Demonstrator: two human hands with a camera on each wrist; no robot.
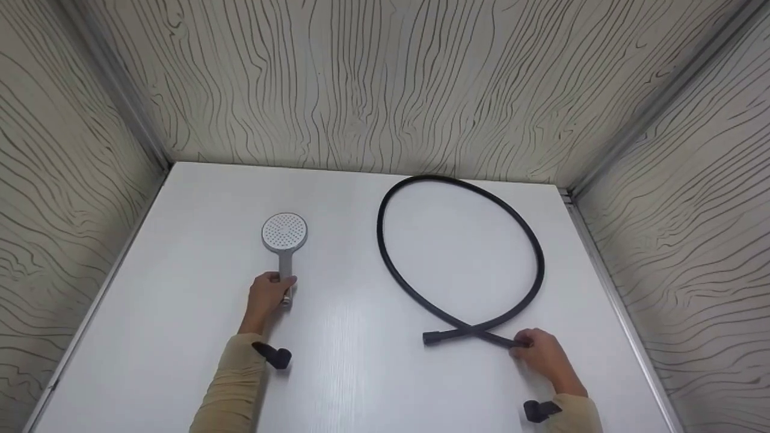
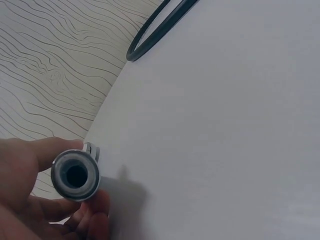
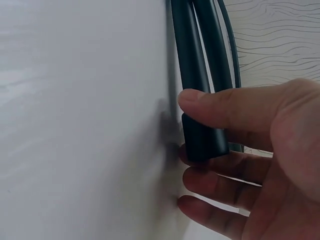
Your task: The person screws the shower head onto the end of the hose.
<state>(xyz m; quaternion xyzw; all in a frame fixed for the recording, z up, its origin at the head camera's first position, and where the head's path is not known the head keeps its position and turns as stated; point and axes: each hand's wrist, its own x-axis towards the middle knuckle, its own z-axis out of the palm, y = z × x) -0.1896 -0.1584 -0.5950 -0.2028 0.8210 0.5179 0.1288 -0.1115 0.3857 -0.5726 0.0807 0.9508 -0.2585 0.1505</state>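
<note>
A grey shower head (image 1: 284, 232) with a pale, dotted spray face turned up is on the left of the white table. My left hand (image 1: 265, 296) grips its handle from the left, thumb and fingers on either side. The hollow handle end (image 2: 76, 175) faces the camera in the left wrist view. On the right, a black shower hose (image 1: 380, 228) lies in one large loop, its ends crossing near the front. My right hand (image 1: 543, 356) pinches one hose end (image 3: 202, 135) between thumb and fingers. The other end, with a wider fitting (image 1: 431, 338), points left.
The white table (image 1: 349, 373) is bounded by wood-grain panels (image 1: 361, 84) at the back and both sides, with metal strips along the corners. The hose loop reaches the table's back edge. Black camera mounts (image 1: 278, 357) stick out from both sleeves.
</note>
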